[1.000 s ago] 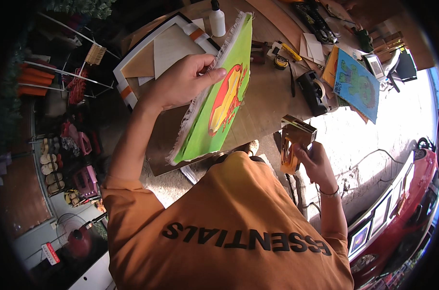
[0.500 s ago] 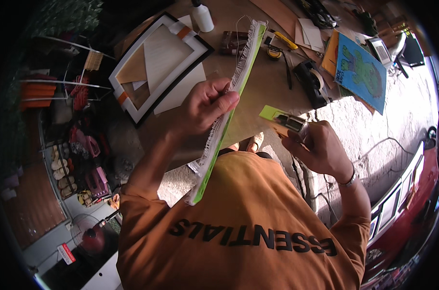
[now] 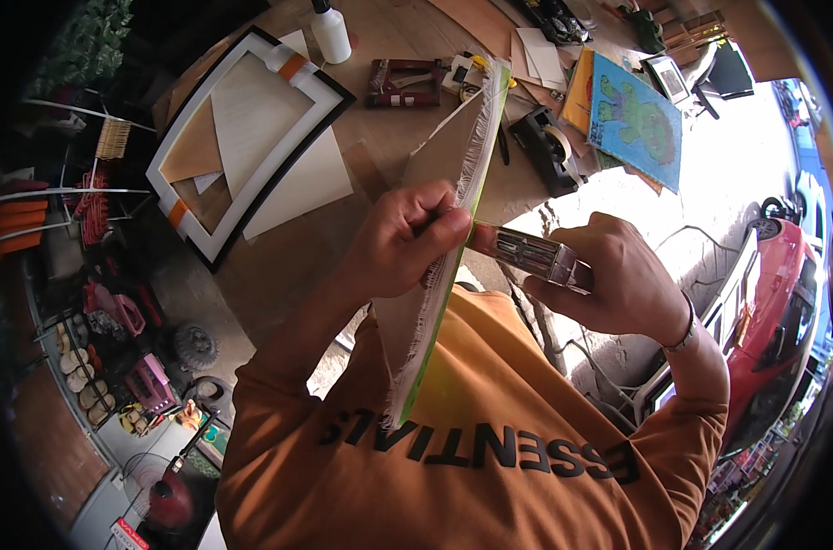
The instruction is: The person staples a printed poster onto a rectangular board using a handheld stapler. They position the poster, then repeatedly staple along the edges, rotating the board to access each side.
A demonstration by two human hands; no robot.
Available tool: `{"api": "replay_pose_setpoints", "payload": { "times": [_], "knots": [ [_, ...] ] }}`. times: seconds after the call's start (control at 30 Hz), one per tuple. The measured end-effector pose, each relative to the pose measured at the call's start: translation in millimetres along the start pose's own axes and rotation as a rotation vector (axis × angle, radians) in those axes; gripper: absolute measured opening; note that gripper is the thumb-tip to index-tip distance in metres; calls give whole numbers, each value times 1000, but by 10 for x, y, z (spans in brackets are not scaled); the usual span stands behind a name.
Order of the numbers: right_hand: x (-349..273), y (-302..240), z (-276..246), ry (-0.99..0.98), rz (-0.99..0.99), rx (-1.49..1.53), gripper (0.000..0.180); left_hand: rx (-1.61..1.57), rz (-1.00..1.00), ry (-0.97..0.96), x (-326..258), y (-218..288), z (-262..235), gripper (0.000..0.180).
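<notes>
- Canvas [image 3: 415,321], seen almost edge-on, stands upright in front of the person's chest; its frayed pale cloth edge faces the camera and a bright green painted face shows along its right side.
- Left hand [image 3: 405,240] grips the canvas about halfway up, fingers [image 3: 435,236] curled tight round the frayed edge and thumb on the near side.
- Right hand [image 3: 618,284] holds a metal staple gun [image 3: 526,252], fingers wrapped firmly round its rear; the tool lies roughly level with its nose touching the canvas edge just beside the left hand's fingertips.
- A bracelet [image 3: 684,332] sits on the right wrist, and an orange shirt [image 3: 490,458] with dark lettering fills the lower part of the view.
- Beyond the hands, the table [image 3: 407,37] carries a black-and-white frame [image 3: 217,246] lying flat with sheets of paper [image 3: 252,119] and brown card inside it.
- A white bottle [image 3: 330,33] stands near the frame's top corner.
- A dark red clamp-like tool [image 3: 405,82] lies near the top of the canvas.
- A black tape dispenser [image 3: 547,147] sits to the right of the canvas top.
- A blue painting with a green figure [image 3: 638,119] lies further right, well apart from the hands.
- A red car [image 3: 783,302] stands on the ground at the right edge.
</notes>
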State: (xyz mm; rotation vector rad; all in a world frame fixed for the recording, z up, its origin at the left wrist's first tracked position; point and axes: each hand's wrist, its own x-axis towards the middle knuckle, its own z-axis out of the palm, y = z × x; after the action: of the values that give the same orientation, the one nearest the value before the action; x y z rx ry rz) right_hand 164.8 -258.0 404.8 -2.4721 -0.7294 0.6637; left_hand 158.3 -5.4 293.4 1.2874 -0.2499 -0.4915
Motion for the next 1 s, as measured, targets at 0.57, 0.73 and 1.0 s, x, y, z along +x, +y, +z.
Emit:
{"api": "replay_pose_setpoints", "payload": {
  "times": [0.57,0.73,1.0],
  "knots": [
    [171,-97,37,207,18,73,31,-37,58,27,42,-42,-38,27],
    [109,211,-9,326,66,38,51,348,36,-39,83,284,-189,29],
    [141,85,-9,198,4,16,28,91,10,-197,444,284,-357,33]
  ]
}}
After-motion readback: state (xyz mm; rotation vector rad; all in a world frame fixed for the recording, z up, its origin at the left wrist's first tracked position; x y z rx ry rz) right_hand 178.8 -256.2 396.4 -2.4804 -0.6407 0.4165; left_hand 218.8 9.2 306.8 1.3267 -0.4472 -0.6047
